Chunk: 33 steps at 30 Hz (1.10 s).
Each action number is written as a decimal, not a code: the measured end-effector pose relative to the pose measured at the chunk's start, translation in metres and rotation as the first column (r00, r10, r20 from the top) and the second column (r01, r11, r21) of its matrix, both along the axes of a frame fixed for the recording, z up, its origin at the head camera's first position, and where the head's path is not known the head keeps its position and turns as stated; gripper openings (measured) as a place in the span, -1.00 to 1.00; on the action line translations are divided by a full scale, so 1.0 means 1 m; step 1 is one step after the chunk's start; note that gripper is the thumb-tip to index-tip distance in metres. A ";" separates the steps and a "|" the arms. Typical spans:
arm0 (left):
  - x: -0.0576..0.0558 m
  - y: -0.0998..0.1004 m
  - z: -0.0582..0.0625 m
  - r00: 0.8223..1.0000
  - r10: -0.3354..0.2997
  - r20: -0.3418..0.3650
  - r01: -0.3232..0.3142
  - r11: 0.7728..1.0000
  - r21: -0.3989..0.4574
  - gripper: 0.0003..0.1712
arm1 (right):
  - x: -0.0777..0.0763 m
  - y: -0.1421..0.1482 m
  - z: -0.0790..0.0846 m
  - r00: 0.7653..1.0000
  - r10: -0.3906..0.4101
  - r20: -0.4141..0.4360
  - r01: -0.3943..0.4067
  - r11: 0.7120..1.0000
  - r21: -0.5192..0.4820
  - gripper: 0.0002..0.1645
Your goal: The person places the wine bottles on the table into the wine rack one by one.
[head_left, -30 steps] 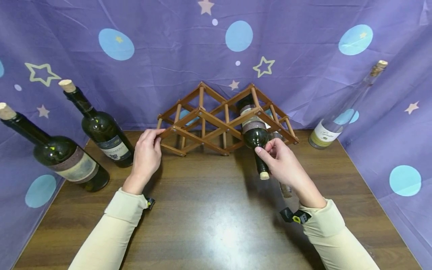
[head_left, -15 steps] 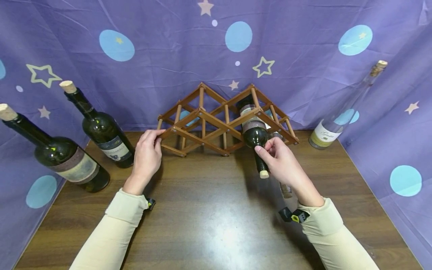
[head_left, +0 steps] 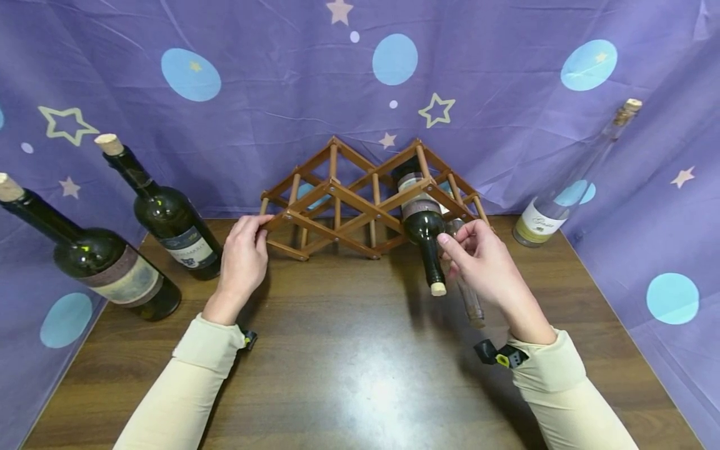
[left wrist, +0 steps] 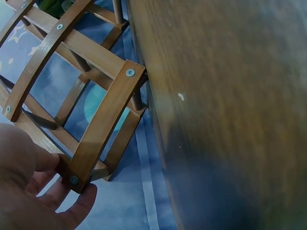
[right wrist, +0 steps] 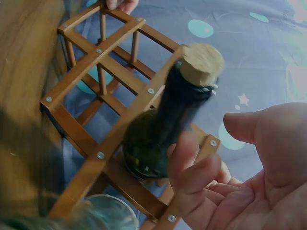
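Observation:
A folding wooden wine rack [head_left: 375, 189] stands against the back cloth. My left hand [head_left: 244, 262] holds its left end; in the left wrist view, thumb and fingers pinch the corner of a slat [left wrist: 103, 124]. A dark green wine bottle [head_left: 424, 228] lies in an upper right slot, its corked neck pointing toward me and slightly down. Beside that neck is my right hand [head_left: 489, 265], with thumb and fingers parted and loosely bent. The right wrist view shows a gap between the thumb and the bottle neck [right wrist: 180, 108]. Beneath, a clear glass bottle [head_left: 471, 303] pokes out of the rack.
Two dark corked wine bottles [head_left: 120, 269] [head_left: 180, 231] stand upright at the left. A clear bottle with a white and yellow label [head_left: 542, 222] stands at the back right. The brown wooden table [head_left: 337, 350] meets a purple patterned cloth [head_left: 253, 94] behind.
My right hand has let go of the dark bottle's neck and moved slightly right, its thumb and fingers spreading. The bottle stays in the rack. My left hand keeps its hold.

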<state>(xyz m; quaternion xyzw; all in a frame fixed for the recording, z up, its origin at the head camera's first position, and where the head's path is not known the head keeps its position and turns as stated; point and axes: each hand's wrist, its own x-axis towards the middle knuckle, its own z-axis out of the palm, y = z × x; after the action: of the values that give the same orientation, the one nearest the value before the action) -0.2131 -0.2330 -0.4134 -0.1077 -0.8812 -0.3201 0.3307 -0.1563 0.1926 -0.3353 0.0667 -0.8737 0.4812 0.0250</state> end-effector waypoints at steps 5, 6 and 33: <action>0.003 0.000 0.002 1.000 0.001 0.031 -0.001 1.000 -0.003 -0.66 | 0.002 0.009 0.005 0.999 -0.021 -0.048 0.020 1.000 -0.021 -0.50; 0.004 0.000 0.002 0.999 0.002 0.036 -0.001 1.000 -0.003 -0.66 | 0.002 0.011 0.006 0.998 -0.027 -0.062 0.026 0.999 -0.020 -0.51; 0.031 0.017 0.032 0.991 -0.069 -0.113 0.066 0.997 -0.036 -0.42 | -0.011 0.072 0.006 0.908 -0.319 -0.270 0.356 0.930 0.097 -0.38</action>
<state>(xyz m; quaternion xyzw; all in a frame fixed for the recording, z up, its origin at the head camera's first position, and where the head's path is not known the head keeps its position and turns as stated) -0.1821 -0.2160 -0.3814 -0.1610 -0.8617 -0.3101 0.3680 -0.1678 0.2641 -0.3293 -0.0240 -0.8942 0.3930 0.2128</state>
